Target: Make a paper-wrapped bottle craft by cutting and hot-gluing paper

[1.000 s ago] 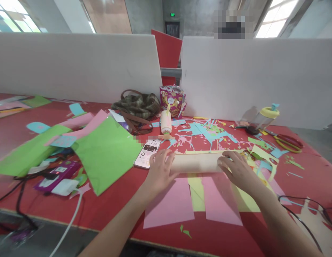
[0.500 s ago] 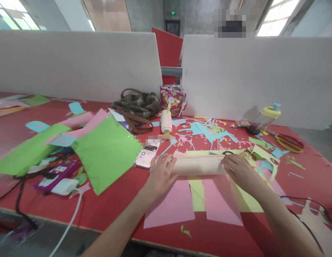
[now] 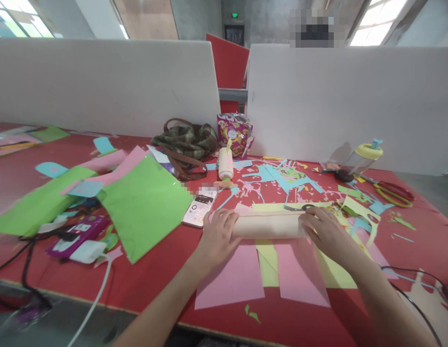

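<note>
A cream paper roll [image 3: 269, 225] lies crosswise in front of me, with a thin reddish line along its upper side. My left hand [image 3: 220, 233] is closed round its left end, and my right hand [image 3: 320, 229] grips the right end. Beneath it are pink sheets [image 3: 231, 279] and yellow paper [image 3: 269, 267]. Just behind the roll, close to my right fingers, lies a small pair of scissors [image 3: 298, 208], partly hidden. A phone [image 3: 199, 208] with its screen lit rests left of my left hand.
Green sheets [image 3: 144, 207] and a purple power strip [image 3: 77, 236] with cables lie left. Blue and pink scraps [image 3: 282, 178], a decorated paper tube [image 3: 226, 164] and a snack bag [image 3: 234, 135] are behind. Larger scissors [image 3: 393, 193] and a yellow-lidded bottle [image 3: 363, 158] stand right.
Both hands keep their hold on the paper roll. It seems turned very slightly, and a bit more of the small scissors shows behind it. The view has shifted a little.
</note>
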Motion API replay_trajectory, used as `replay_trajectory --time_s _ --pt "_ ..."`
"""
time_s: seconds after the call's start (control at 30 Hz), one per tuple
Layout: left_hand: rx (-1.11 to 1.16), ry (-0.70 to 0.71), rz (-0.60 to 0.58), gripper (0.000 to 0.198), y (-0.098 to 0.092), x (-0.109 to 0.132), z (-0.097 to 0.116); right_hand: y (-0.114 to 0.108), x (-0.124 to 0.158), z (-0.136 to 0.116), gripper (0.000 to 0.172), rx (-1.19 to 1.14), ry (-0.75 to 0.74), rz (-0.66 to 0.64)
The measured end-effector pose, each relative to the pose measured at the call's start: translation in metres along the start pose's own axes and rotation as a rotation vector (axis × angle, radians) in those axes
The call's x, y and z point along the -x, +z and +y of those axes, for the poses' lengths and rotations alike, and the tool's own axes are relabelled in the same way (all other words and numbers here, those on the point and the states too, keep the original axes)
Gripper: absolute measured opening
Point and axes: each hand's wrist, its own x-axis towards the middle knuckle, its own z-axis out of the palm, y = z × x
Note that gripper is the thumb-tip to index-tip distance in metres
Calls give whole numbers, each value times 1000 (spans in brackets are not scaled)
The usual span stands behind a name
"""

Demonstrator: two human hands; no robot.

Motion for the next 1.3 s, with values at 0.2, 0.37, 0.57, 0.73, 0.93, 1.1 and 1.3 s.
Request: replay_trajectory --time_s 0.2,0.37,0.57,0.73,0.93,1.1,1.3 --pt "-7 -14 -4 20 -1 2 3 4 7 2 14 -34 -16 19" --pt "-27 -32 20 25 -3 8 -3 2 16 -3 13 -70 22 -10" --pt "21 -34 1 34 -3 18 -13 -3 22 -12 17 -68 90 45" --pt "67 -74 -37 38 -1 21 -16 -1 30 -7 20 -99 218 72" --pt "120 -98 -86 44 5 22 -18 9 38 -6 30 -203 434 39" --pt "157 -127 -88 41 7 20 -19 15 35 -13 31 -367 492 2" --pt "180 -146 -136 35 4 15 -18 17 28 -19 39 -553 602 32"
